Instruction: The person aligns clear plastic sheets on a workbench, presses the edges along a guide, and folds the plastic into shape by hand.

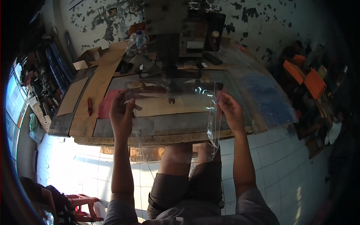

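A clear plastic sheet (pixel 213 131), folded along its right side, hangs in front of me above the table's front edge. My left hand (pixel 122 112) pinches its upper left corner between thumb and fingers. At the upper right corner, my right hand (pixel 230 109) grips the plastic the same way. Light glints off the folded right edge, while the lower part hangs over my knees. Behind the sheet, a pale board (pixel 172 107) lies below a dark press-like machine (pixel 170 54). Close to my left hand is a pinkish-red sheet (pixel 108 104).
A red-handled tool (pixel 89 106) lies on brown cardboard (pixel 84 116) at the left. Blue plastic sheets (pixel 268 97) cover the table's right side. Orange panels (pixel 314 83) stand farther right. A red stool (pixel 84 206) is on the tiled floor at lower left.
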The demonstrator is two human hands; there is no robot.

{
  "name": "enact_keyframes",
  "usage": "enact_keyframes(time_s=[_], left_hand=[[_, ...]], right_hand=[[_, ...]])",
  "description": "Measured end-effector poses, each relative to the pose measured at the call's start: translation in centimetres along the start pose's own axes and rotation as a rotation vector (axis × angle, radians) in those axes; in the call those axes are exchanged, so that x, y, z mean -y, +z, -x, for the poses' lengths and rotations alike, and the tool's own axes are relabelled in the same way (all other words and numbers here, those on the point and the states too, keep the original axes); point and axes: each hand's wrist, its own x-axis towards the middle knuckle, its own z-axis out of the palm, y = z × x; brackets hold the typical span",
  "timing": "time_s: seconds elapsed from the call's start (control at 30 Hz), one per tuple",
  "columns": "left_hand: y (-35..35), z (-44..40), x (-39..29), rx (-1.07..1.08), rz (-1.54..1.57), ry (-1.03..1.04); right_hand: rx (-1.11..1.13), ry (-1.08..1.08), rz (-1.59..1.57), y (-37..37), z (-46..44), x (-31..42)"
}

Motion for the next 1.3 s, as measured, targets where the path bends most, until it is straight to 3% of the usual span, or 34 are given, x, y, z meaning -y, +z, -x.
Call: enact_keyframes(time_s=[0.1, 0.37, 0.53, 0.63, 0.73, 0.83, 1.0, 1.03, 1.13, 1.23, 1.3], left_hand=[[0.0, 1.3, 1.9, 0.085, -0.003, -0.096], [-1.9, 5.8, 6.8, 0.204, 0.158, -0.269], [-0.8, 6.0, 4.8, 0.220, 0.113, -0.345], [-0.7, 6.1, 5.3, 0.218, 0.112, -0.339], [-1.2, 6.2, 5.6, 0.219, 0.071, -0.366], [-0.6, 6.1, 5.5, 0.196, 0.113, -0.361], [-1.4, 5.9, 5.4, 0.247, -0.042, -0.346], [-1.3, 6.1, 5.7, 0.207, 0.112, -0.440], [-0.3, 5.9, 4.9, 0.151, 0.141, -0.478], [-1.4, 5.6, 5.3, 0.322, -0.083, -0.351], [-0.8, 5.6, 5.2, 0.301, -0.048, -0.353]], right_hand=[[-0.002, -0.045, 0.042, 0.0, 0.0, -3.4], [0.102, 0.144, -0.113, 0.2, 1.5, -4.3], [0.181, 0.234, -0.024, -0.2, 1.6, -3.0], [0.093, 0.140, -0.171, 0.5, 2.0, -3.3], [0.125, 0.194, -0.118, -0.3, 2.4, -3.6], [0.109, -0.020, -0.105, -0.2, 2.3, -4.1], [0.125, -0.101, 0.029, -0.4, 2.3, -3.5], [0.110, -0.065, 0.011, -0.2, 2.3, -3.0], [0.085, -0.034, 0.009, -0.1, 2.1, -3.4], [0.044, -0.003, -0.081, -0.5, 2.3, -4.6], [0.028, 0.014, -0.113, -0.7, 2.5, -4.8]])
